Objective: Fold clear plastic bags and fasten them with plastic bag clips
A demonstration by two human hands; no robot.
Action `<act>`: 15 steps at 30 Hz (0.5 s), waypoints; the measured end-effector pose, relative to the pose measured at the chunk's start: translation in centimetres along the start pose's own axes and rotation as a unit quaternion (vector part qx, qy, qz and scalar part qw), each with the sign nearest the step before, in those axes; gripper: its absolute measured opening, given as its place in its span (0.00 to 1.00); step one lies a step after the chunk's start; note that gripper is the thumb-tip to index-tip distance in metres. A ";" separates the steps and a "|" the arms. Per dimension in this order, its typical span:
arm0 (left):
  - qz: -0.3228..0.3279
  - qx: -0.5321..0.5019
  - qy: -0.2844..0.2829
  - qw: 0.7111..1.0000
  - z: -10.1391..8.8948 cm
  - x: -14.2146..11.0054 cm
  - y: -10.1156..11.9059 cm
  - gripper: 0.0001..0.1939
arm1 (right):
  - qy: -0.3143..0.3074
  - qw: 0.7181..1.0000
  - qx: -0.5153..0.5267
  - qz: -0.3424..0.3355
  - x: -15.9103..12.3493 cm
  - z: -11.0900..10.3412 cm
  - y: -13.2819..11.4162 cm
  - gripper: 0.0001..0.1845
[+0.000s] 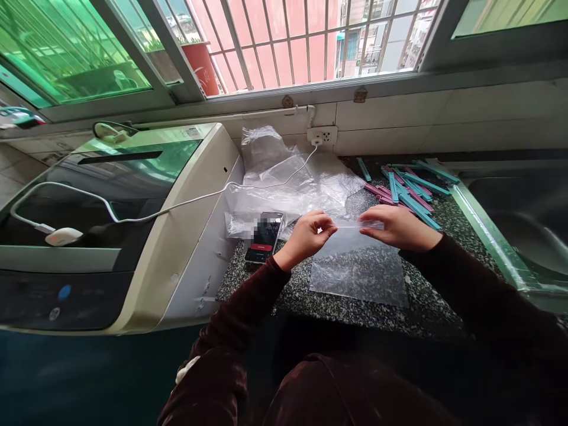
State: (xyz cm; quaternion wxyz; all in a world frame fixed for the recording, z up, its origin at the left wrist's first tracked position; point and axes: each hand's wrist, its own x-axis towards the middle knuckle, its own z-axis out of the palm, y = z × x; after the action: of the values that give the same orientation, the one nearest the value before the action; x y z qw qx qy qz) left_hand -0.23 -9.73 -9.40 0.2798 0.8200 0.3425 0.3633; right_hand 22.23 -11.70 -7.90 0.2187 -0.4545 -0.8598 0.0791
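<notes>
A clear plastic bag [359,275] hangs flat from both hands just over the speckled counter, its far edge stretched between them. My left hand [309,234] pinches that edge near its left end, thumb against fingers. At the other end, my right hand [393,226] has thumb and fingers closed on the same edge. Beyond the hands lies a crumpled heap of clear plastic bags [288,177]. Teal and pink strips [410,189] are piled loosely past my right hand. A phone [264,236] with a lit screen rests left of my left hand.
A washing machine [177,231] stands at the left, with a white cable [195,204] running across it to a wall socket [322,136]. The metal sink [523,225] is at the right. Behind the granite counter [355,319] is a barred window [310,47].
</notes>
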 end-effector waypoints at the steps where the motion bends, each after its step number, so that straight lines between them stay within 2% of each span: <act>1: 0.003 0.000 -0.002 1.000 0.0 0.3 -0.2 0.07 | 0.006 1.000 0.018 0.008 0.2 0.4 0.0 0.11; 5: -0.001 -0.010 -0.008 1.000 0.3 0.9 -1.5 0.08 | 0.024 0.996 0.078 0.034 0.7 1.5 0.4 0.11; 9: -0.024 -0.033 -0.004 0.999 0.8 0.5 -3.0 0.08 | 0.007 0.995 0.097 0.024 1.1 2.4 0.6 0.12; 15: -0.032 -0.053 0.001 0.998 0.6 -0.2 -3.8 0.07 | 0.027 0.998 0.048 -0.015 1.7 3.1 0.2 0.12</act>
State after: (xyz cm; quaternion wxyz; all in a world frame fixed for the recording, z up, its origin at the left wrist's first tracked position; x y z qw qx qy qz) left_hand -1.26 -7.72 -12.49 0.3338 0.7923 0.3491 0.3729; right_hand 20.16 -9.99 -10.18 0.2649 -0.4323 -0.8556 0.1044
